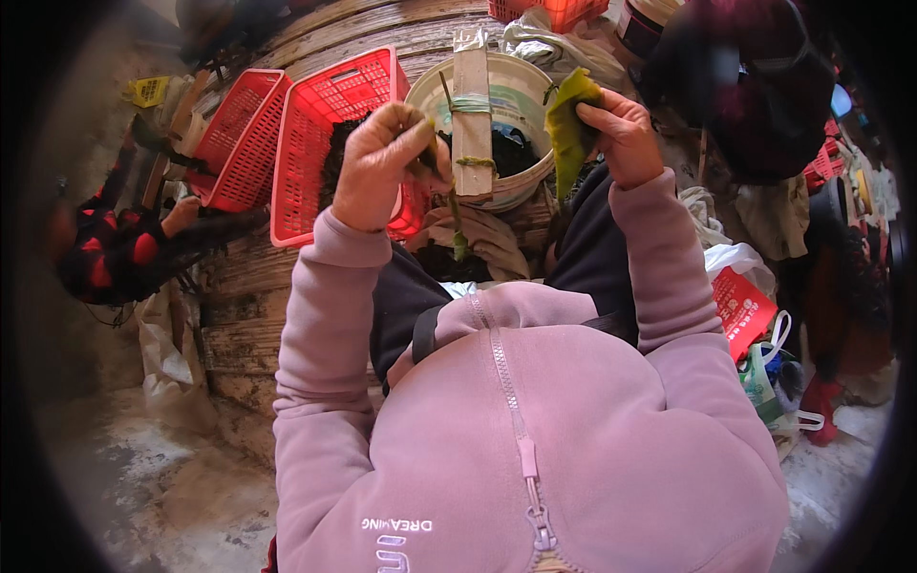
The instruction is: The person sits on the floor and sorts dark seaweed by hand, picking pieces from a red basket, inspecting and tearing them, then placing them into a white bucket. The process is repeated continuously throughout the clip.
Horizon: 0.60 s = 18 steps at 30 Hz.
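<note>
My left hand [390, 165] pinches a narrow green-brown strip of seaweed or leaf [458, 240], whose end dangles below the fingers. In my right hand [627, 140] a broader, flat green piece of seaweed or leaf [568, 140] hangs between thumb and fingers. Between the hands stands a round cream plastic bucket [428, 87] with dark, wet-looking pieces [517, 156] inside. A wooden board [471, 75] lies across the bucket, with green string [471, 104] tied round it and a yellowish-green band lower down. A thin stick stands against its left edge.
A red plastic basket [288, 190] holding dark material stands left of the bucket, beside another red basket [240, 136]. At the far left sits a person in a red-and-black sleeve [107, 251]. Cloth [566, 46] lies behind the bucket; bags [741, 308] are at my right, near another person.
</note>
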Tool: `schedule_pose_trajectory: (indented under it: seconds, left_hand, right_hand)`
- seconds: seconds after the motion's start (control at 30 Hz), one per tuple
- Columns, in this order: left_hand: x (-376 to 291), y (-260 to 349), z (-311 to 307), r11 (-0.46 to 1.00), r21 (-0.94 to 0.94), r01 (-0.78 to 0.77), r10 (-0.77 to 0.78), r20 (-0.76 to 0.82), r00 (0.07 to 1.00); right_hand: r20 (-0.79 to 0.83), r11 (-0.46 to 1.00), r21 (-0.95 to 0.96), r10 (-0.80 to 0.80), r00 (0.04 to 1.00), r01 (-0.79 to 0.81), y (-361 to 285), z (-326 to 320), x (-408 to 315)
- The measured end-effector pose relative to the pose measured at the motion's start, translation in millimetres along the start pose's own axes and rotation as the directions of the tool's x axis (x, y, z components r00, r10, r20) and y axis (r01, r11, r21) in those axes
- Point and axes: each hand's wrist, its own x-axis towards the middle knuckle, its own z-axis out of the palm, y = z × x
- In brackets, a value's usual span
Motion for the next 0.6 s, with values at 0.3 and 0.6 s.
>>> schedule_pose_trajectory:
  seconds: [0.3,0.6]
  left_hand:
    - [85.0,65.4,55.0,0.979,-0.009,-0.202,0.202,0.065,0.977]
    - [135.0,52.3,109.6,0.98,-0.184,-0.077,0.122,0.247,0.961]
  right_hand:
    - [0.225,0.988,0.079,-0.147,0.963,0.132,-5.5,-71.6,-23.1]
    - [0.417,0.981,0.069,-0.193,0.888,0.181,-9.3,-37.8,21.0]
